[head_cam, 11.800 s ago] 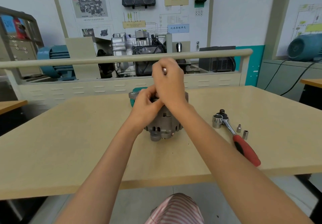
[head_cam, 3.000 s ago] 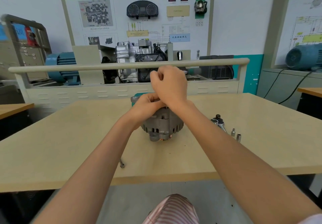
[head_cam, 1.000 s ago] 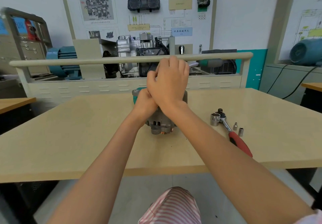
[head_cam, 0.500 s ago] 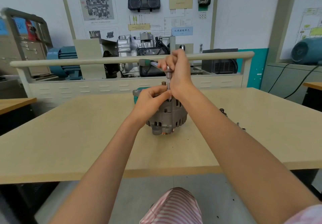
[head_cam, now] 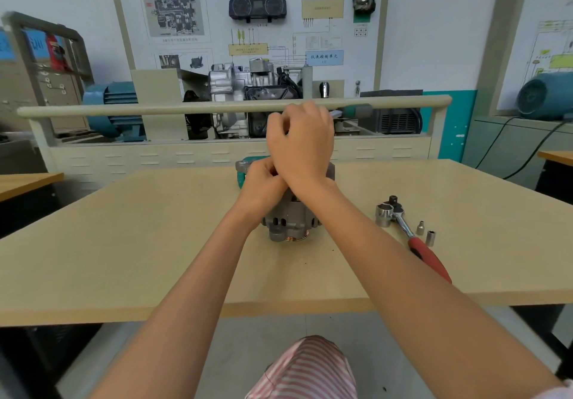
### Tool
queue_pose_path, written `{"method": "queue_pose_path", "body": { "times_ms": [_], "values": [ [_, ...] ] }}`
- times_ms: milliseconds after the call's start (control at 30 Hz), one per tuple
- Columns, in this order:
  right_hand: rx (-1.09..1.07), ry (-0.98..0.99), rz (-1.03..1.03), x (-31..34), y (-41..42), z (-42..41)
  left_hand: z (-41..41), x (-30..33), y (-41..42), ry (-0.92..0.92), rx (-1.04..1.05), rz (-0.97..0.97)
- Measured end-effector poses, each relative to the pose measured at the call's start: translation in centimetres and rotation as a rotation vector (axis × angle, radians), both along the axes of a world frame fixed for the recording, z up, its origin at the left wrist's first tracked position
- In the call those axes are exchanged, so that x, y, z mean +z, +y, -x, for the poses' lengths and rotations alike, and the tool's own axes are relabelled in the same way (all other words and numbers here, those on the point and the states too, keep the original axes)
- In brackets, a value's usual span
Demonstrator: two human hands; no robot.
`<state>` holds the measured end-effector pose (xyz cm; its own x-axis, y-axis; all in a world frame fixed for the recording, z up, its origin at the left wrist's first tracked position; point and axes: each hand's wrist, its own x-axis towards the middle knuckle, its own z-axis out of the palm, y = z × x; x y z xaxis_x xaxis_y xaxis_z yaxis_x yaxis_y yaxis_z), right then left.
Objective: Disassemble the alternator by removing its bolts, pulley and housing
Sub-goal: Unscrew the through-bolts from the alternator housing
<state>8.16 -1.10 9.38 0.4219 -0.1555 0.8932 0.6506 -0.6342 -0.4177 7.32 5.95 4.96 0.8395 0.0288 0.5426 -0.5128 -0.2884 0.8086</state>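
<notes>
one alternator point(head_cam: 290, 223) stands at the centre of the frame on the desk point(head_cam: 124, 243), well back from the near edge, with bare desk wide to its left. the left hand point(head_cam: 263, 183) curls on its top; what it pinches is hidden. the right hand point(head_cam: 302, 142) is fisted above it, its fingers curled round something that cannot be made out. at centre right lie one red-handled ratchet point(head_cam: 409, 234) and two small sockets point(head_cam: 425, 233), apart from the alternator and short of the right edge.
</notes>
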Motion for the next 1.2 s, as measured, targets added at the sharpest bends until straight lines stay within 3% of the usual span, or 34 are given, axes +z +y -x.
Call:
{"method": "queue_pose_path", "body": {
  "times_ms": [233, 333, 400, 600, 667, 733, 800, 967, 1200],
  "values": [
    [0.885, 0.334, -0.613, 2.2, -1.8, -0.9, -0.1, -0.1, -0.2, -0.070, -0.084, 0.016],
    [1.138, 0.397, -0.729, 2.4, -2.3, -1.4, -0.2, -0.2, -0.1, -0.063, -0.070, 0.022],
    [1.115, 0.386, -0.696, 2.3, -1.9, -1.1, -0.2, -0.1, -0.1, -0.053, -0.054, 0.029],
    [0.570, 0.165, -0.394, 0.9, -0.8, -0.2, 0.1, 0.1, -0.1, -0.049, -0.052, 0.013],
    [0.251, 0.031, -0.144, 0.1, -0.7, -0.1, 0.1, 0.1, -0.1, -0.030, -0.012, 0.011],
    [-0.129, 0.019, 0.084, -0.6, -0.3, 0.3, 0.0, 0.1, 0.0, -0.011, 0.008, 0.011],
    [-0.277, 0.046, 0.159, -1.0, 0.0, 0.5, -0.1, 0.1, 0.1, -0.009, 0.012, 0.009],
    [0.052, 0.003, -0.026, 0.3, 0.2, 0.8, 0.2, 0.2, 0.0, -0.013, 0.006, -0.012],
    [0.859, 0.406, -0.556, 2.5, -1.9, -1.4, -0.1, 0.0, -0.3, -0.015, -0.031, 0.043]
  ]
}}
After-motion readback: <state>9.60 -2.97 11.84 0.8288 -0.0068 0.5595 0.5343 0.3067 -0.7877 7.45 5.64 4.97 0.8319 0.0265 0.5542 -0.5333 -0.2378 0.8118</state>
